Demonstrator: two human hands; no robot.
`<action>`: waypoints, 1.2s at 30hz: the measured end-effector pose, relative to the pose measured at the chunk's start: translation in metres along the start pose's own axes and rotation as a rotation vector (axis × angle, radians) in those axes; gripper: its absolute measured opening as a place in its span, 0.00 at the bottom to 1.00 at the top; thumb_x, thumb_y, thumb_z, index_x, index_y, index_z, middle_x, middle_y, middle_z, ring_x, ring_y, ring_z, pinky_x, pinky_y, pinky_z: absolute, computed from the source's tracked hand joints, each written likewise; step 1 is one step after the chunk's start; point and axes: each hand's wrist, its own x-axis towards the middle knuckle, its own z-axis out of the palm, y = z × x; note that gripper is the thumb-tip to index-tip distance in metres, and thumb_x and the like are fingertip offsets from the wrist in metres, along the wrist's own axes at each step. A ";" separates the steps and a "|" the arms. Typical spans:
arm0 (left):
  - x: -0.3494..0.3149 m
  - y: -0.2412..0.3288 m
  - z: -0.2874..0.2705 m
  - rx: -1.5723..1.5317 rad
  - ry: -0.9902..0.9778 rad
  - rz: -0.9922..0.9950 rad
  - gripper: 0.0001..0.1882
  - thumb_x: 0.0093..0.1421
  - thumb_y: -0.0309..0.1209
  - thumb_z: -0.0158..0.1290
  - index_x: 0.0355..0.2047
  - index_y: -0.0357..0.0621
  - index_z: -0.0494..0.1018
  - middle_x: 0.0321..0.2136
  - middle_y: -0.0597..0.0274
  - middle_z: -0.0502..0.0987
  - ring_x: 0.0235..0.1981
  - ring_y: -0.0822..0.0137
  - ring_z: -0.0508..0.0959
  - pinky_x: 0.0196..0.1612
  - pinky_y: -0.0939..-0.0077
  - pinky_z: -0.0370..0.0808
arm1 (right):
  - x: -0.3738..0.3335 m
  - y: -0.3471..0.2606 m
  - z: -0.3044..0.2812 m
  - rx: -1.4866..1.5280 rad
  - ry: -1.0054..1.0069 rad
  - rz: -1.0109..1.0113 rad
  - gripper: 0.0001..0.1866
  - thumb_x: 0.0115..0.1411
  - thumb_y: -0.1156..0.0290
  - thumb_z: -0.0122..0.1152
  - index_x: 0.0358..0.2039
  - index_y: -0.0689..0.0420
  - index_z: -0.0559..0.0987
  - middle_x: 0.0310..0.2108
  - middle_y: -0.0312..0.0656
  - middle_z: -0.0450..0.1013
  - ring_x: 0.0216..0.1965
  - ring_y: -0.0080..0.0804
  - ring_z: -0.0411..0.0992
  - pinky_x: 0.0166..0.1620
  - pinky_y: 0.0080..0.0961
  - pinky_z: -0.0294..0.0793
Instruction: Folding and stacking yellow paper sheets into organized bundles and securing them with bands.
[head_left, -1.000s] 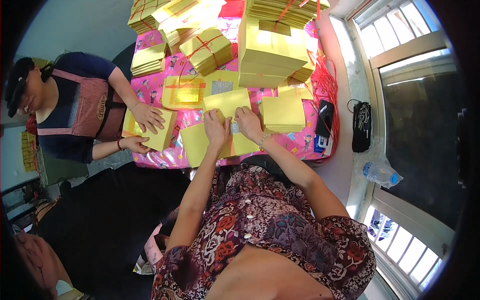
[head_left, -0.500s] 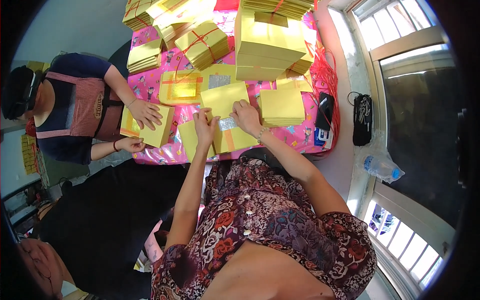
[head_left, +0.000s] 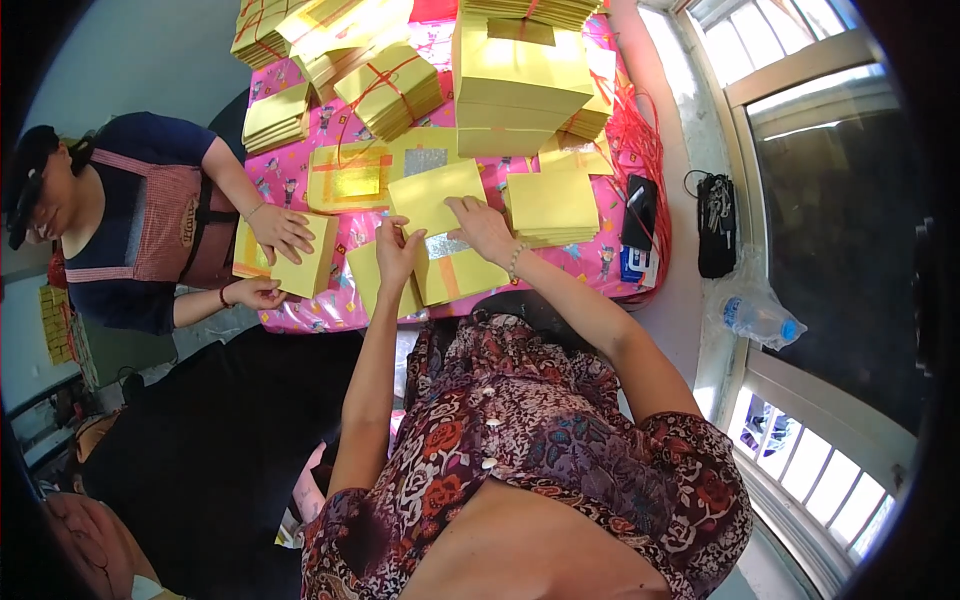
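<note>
A yellow paper sheet [head_left: 432, 192] is tilted up before me over another yellow sheet [head_left: 465, 280] that has a silver patch and an orange strip. My left hand [head_left: 396, 258] pinches the upper sheet's lower left corner. At its right side, my right hand [head_left: 482, 232] grips the lower edge with curled fingers; the thumb sits by the silver patch. More yellow paper [head_left: 372, 280] lies under my left wrist. To the right is a neat stack of yellow paper [head_left: 552, 205].
Red-tied yellow bundles [head_left: 390, 90] and a tall yellow stack [head_left: 520, 90] fill the back of the pink-covered table [head_left: 330, 250]. Red strings [head_left: 645, 130] and a phone [head_left: 640, 212] lie at right. On my left a co-worker [head_left: 150, 220] presses a yellow stack [head_left: 305, 262].
The view has shifted slightly. My hands keep close to the same sheet, with the left fingers a little lower on its corner. The co-worker's head has turned.
</note>
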 end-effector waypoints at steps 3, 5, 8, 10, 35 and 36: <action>-0.001 -0.006 0.000 -0.130 0.019 -0.099 0.16 0.55 0.32 0.61 0.39 0.44 0.68 0.28 0.66 0.68 0.25 0.75 0.69 0.28 0.80 0.69 | 0.001 0.004 0.000 -0.134 -0.041 -0.107 0.25 0.53 0.59 0.63 0.48 0.56 0.69 0.36 0.45 0.69 0.40 0.42 0.72 0.43 0.33 0.73; -0.002 -0.010 0.000 -0.228 0.041 -0.164 0.15 0.56 0.33 0.60 0.40 0.43 0.68 0.28 0.64 0.70 0.25 0.75 0.71 0.28 0.80 0.70 | 0.000 0.007 0.004 -0.200 -0.012 -0.193 0.25 0.54 0.58 0.61 0.49 0.57 0.69 0.36 0.45 0.70 0.40 0.41 0.72 0.43 0.33 0.73; -0.003 -0.005 0.001 -0.193 0.047 -0.269 0.16 0.57 0.32 0.58 0.42 0.40 0.67 0.30 0.59 0.72 0.26 0.73 0.74 0.28 0.78 0.71 | -0.004 0.012 0.007 -0.290 0.021 -0.234 0.23 0.55 0.58 0.59 0.47 0.58 0.71 0.35 0.43 0.70 0.39 0.38 0.72 0.42 0.33 0.73; 0.001 0.007 0.002 -0.402 0.057 -0.399 0.17 0.59 0.32 0.57 0.44 0.38 0.65 0.30 0.59 0.74 0.25 0.73 0.74 0.26 0.81 0.71 | -0.004 0.016 0.008 -0.301 0.107 -0.245 0.19 0.55 0.56 0.58 0.39 0.57 0.73 0.32 0.40 0.69 0.35 0.36 0.73 0.38 0.31 0.73; 0.004 0.104 0.060 -0.696 -0.266 -0.426 0.20 0.56 0.20 0.53 0.49 0.41 0.65 0.32 0.62 0.75 0.31 0.70 0.76 0.34 0.76 0.75 | -0.074 0.102 -0.064 0.623 0.427 0.514 0.31 0.53 0.64 0.62 0.55 0.61 0.64 0.40 0.54 0.73 0.46 0.47 0.72 0.50 0.38 0.69; 0.005 0.103 0.073 -0.557 -0.312 -0.330 0.20 0.56 0.20 0.53 0.49 0.40 0.65 0.32 0.63 0.75 0.31 0.71 0.75 0.35 0.77 0.74 | -0.079 0.112 -0.066 0.519 0.438 0.522 0.28 0.53 0.64 0.62 0.52 0.61 0.66 0.40 0.54 0.72 0.45 0.48 0.72 0.49 0.39 0.69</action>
